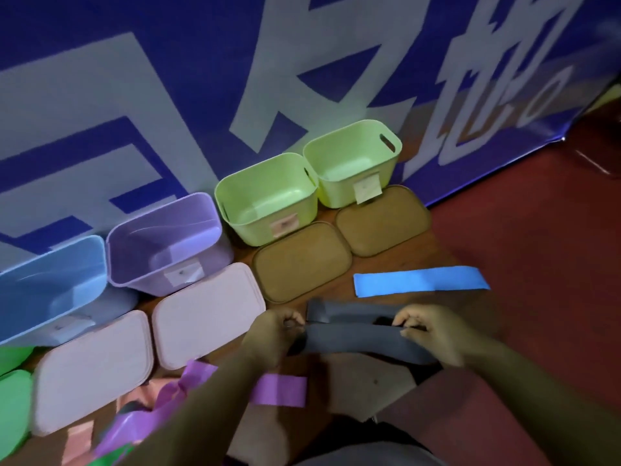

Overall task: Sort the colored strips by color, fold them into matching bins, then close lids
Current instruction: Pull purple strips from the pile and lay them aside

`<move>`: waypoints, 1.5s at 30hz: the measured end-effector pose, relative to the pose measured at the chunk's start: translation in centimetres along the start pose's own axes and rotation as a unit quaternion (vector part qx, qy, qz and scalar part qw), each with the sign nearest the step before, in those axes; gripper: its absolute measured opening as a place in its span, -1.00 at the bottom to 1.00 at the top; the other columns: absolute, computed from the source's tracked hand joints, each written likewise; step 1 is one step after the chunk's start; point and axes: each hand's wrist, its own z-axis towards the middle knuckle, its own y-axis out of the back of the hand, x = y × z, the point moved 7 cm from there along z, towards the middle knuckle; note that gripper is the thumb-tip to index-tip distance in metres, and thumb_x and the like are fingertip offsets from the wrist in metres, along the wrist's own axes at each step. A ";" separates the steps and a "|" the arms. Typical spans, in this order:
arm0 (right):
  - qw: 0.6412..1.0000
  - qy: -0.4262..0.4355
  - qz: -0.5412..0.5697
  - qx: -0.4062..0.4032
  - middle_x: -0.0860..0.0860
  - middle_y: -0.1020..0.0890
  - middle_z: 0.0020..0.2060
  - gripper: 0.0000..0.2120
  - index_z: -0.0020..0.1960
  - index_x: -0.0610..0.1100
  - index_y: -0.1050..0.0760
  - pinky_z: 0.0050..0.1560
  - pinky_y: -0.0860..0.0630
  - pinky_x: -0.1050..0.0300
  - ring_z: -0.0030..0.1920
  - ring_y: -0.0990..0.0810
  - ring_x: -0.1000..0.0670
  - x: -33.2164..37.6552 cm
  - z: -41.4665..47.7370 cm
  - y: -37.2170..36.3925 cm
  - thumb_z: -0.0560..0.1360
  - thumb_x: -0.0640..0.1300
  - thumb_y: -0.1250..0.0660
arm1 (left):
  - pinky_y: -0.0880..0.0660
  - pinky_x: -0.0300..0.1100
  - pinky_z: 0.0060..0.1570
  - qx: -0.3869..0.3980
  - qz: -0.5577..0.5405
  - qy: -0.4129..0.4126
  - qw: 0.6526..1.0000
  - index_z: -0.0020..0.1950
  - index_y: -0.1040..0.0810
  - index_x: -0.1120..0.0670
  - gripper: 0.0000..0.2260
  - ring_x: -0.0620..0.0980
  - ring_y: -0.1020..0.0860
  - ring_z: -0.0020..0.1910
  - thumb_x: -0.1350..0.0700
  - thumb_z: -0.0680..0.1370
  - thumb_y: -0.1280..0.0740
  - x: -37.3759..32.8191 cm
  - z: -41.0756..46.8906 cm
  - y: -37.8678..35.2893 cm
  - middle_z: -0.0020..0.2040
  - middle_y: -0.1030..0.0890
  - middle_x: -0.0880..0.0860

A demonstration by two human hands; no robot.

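Note:
A dark grey strip (353, 338) is stretched between my hands, low in the middle of the view. My left hand (272, 334) pinches its left end and my right hand (433, 334) pinches its right end. A blue strip (420, 280) lies flat just beyond them. Purple strips (279, 390) and pink strips (80, 438) lie tangled at the lower left. Four open bins stand against the banner: a blue bin (50, 287), a purple bin (164, 243) and two green bins (265, 200) (353, 163).
Lids lie in front of the bins: two pale pink lids (90, 371) (208, 314) and two brown lids (302, 264) (383, 220). Green plastic (13, 405) shows at the left edge. A blue banner (168, 95) backs the bins. Red floor (537, 264) lies to the right.

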 end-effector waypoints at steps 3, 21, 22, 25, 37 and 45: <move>1.000 -0.007 -0.015 -0.015 0.27 -0.64 -0.30 -0.78 -0.05 0.11 -0.55 -0.20 -0.41 0.39 -0.17 -0.60 0.26 -1.9 0.8 1.0 0.52 -0.23 -0.38 | -0.39 -0.48 -0.28 0.019 0.006 -0.017 1.000 -0.24 -0.59 -0.04 -0.74 -0.34 -0.52 -0.34 0.32 0.50 -0.37 -1.3 1.9 -2.0 -0.33 -0.59 -0.15; 0.972 -0.082 -0.215 -0.056 0.09 -0.53 -0.17 -0.78 -0.16 0.03 -0.45 -0.12 -0.42 0.06 -0.07 -0.53 -0.06 -5.3 7.5 1.1 0.38 0.15 -0.16 | -0.53 -0.05 0.13 0.026 0.112 -0.009 0.993 0.28 -0.56 -0.07 -0.57 0.09 -0.58 0.07 -0.02 0.40 -0.32 0.2 7.3 -1.8 0.15 -0.55 0.04; 0.971 -0.077 -0.218 -0.066 0.09 -0.52 -0.14 -0.81 -0.13 0.03 -0.46 -0.13 -0.36 0.10 -0.05 -0.51 -0.04 -4.5 7.5 1.1 0.40 0.13 -0.22 | -0.53 -0.06 0.13 0.020 0.114 -0.008 0.993 0.25 -0.57 -0.06 -0.58 0.08 -0.58 0.08 -0.02 0.39 -0.32 0.5 6.7 -1.5 0.15 -0.55 0.04; 0.980 -0.043 -0.185 -0.055 0.12 -0.49 -0.02 -0.76 0.02 0.06 -0.50 -0.01 -0.42 0.10 0.07 -0.45 -0.01 -2.2 7.4 -0.1 0.41 0.12 -0.25 | -0.53 -0.09 0.10 0.001 0.122 -0.005 0.992 0.25 -0.58 -0.03 -0.59 0.07 -0.58 0.08 -0.04 0.41 -0.33 1.4 4.2 -0.6 0.16 -0.56 0.04; 0.977 0.113 -0.171 0.050 0.03 -0.57 0.17 -0.64 0.19 -0.01 -0.56 0.16 -0.45 0.13 0.18 -0.55 -0.03 7.3 6.7 -13.0 0.43 0.06 -0.40 | -0.54 -0.09 0.08 -0.077 0.116 0.050 0.989 0.30 -0.50 -0.11 -0.55 0.05 -0.57 0.11 0.02 0.40 -0.39 9.1 -8.4 2.5 0.15 -0.58 -0.02; 0.979 0.029 -0.163 0.117 0.02 -0.57 0.03 -0.78 0.04 -0.04 -0.52 0.05 -0.48 0.08 0.05 -0.55 -0.05 9.8 6.0 -20.8 0.41 -0.05 -0.34 | -0.43 -0.04 0.25 -0.013 0.179 0.051 0.983 0.39 -0.46 -0.12 -0.49 0.08 -0.47 0.31 -0.11 0.43 -0.27 13.9 -9.5 3.9 0.38 -0.50 -0.06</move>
